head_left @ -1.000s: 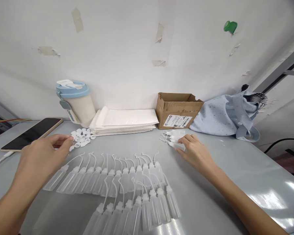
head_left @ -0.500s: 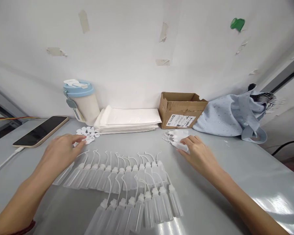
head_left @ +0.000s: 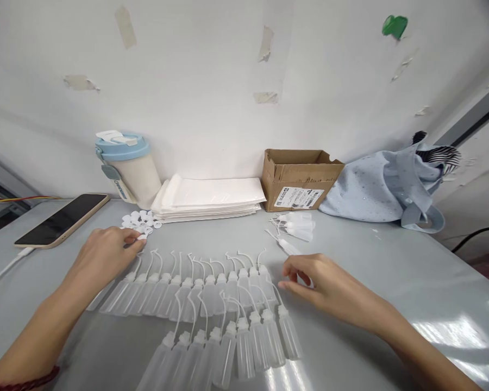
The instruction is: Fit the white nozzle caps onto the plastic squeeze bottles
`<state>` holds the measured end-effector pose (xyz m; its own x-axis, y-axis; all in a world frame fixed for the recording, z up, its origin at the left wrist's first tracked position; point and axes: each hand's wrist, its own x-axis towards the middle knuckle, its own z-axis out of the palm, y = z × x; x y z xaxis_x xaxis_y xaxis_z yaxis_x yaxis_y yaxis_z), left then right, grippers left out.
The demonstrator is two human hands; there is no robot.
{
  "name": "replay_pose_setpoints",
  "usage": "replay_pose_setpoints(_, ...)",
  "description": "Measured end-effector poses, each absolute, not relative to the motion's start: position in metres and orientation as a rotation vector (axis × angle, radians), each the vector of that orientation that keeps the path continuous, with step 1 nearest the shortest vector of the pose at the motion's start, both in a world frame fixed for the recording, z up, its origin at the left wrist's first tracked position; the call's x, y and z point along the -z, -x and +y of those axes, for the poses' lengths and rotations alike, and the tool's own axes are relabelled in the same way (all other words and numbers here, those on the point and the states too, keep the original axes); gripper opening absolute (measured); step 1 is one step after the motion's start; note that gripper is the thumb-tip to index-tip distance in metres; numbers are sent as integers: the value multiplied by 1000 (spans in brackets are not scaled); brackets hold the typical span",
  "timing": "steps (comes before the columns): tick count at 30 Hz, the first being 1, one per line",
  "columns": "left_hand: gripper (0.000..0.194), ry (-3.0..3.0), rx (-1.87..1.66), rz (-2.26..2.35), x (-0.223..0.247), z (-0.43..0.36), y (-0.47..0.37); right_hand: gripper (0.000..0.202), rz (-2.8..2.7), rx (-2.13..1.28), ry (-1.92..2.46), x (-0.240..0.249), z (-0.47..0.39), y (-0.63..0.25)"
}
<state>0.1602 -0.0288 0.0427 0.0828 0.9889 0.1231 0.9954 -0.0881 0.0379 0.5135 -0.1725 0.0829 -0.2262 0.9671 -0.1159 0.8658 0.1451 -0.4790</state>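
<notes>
My left hand (head_left: 106,255) is at the left, with thumb and forefinger closing on a small white cap (head_left: 142,237) at the edge of a pile of white caps (head_left: 136,218). My right hand (head_left: 313,279) hovers low over the table, fingers curled but thumb apart, nothing visible between them. Just beyond it a single translucent squeeze bottle (head_left: 287,245) with a thin strap lies apart from a small heap of similar bottles (head_left: 297,224). Between the hands lies a back row of translucent bottles (head_left: 187,296), straps pointing away from me. A nearer row of bottles (head_left: 244,347) overlaps it.
Along the wall stand a blue-lidded cup (head_left: 132,171), a stack of white envelopes (head_left: 212,195), a cardboard box (head_left: 299,179) and a light blue bag (head_left: 375,187). At the far left a phone (head_left: 63,220) lies with its white charging cable (head_left: 4,271).
My right hand has drawn back towards me from the heap, and one bottle now lies separated from the others. My left hand stays at the caps. The view has shifted slightly.
</notes>
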Motion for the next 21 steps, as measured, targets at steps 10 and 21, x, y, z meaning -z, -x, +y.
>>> replay_pose_setpoints(10,34,2239,344,-2209,-77,-55,-179,40,-2619,-647,1649,-91,-194,-507)
replay_pose_setpoints(21,34,2270,597,-2447,-84,-62,-196,47,-2749,-601,1684,-81,-202,-500)
